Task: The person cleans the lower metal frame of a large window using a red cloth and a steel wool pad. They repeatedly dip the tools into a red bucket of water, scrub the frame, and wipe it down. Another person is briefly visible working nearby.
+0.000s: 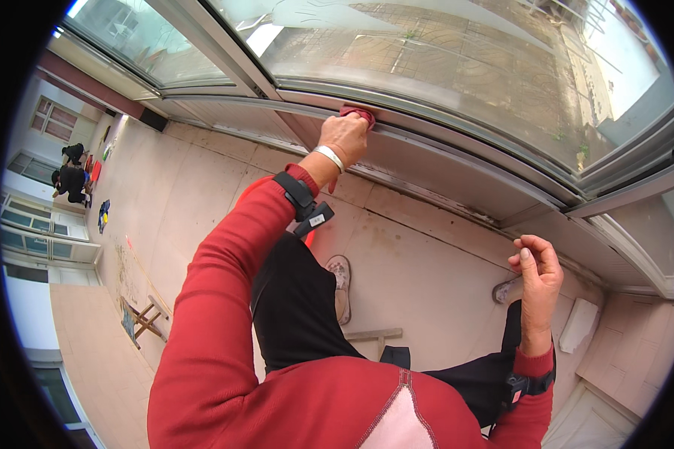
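My left hand grips a bunched dark red cloth and presses it against the lower rail of a metal window frame. A silver bangle is on that wrist, with a black strapped device behind it. Much of the cloth is hidden under my fingers. My right hand hangs in the air at the right, apart from the frame. Its fingers are loosely curled and I see nothing in them. Above the rail stands a large glass pane, streaked and hazy.
Behind my left forearm shows the rim of a red basin. A wooden stool is partly visible below me. A white block lies by the right wall. Farther left are a folding stool, a long stick and two crouching people.
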A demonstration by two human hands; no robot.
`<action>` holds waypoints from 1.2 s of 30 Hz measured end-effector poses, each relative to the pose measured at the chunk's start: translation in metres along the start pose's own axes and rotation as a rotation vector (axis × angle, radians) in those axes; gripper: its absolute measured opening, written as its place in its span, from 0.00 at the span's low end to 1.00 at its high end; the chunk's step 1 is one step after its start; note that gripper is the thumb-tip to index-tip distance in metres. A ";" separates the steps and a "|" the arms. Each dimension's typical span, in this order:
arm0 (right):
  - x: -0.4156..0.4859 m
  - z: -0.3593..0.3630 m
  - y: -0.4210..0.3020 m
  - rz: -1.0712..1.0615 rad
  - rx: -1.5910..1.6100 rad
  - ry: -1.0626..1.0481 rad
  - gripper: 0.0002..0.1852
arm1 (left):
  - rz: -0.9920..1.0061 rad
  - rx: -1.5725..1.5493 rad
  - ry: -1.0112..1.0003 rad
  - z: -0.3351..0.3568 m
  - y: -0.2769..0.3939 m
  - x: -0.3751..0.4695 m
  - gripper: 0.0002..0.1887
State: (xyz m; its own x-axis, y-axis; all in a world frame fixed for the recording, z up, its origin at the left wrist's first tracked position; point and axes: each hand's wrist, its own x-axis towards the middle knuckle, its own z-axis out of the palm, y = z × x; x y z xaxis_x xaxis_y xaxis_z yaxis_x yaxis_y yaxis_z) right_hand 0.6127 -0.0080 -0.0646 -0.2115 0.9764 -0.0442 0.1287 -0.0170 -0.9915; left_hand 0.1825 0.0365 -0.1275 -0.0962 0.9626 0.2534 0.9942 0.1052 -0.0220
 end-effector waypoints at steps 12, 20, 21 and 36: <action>-0.020 -0.069 -0.037 -0.156 0.201 0.433 0.08 | 0.083 -0.355 0.086 0.012 0.284 0.013 0.06; -0.018 -0.088 -0.025 -0.181 0.294 0.483 0.07 | 0.040 -0.606 -0.074 0.010 0.376 0.022 0.09; -0.018 -0.087 -0.024 -0.172 0.294 0.479 0.07 | 0.036 -0.632 -0.092 0.010 0.385 0.025 0.09; 0.005 -0.079 -0.004 -0.192 0.278 0.615 0.07 | -0.582 -2.243 -0.546 0.011 0.316 0.009 0.13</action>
State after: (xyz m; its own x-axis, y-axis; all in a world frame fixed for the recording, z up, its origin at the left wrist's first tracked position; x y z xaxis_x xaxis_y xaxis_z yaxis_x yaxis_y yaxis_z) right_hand 0.6878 0.0141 -0.0514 0.3909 0.9110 0.1311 -0.1255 0.1939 -0.9730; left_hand 0.4955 0.0812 -0.1429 0.0983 0.9362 -0.3374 -0.6553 0.3161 0.6861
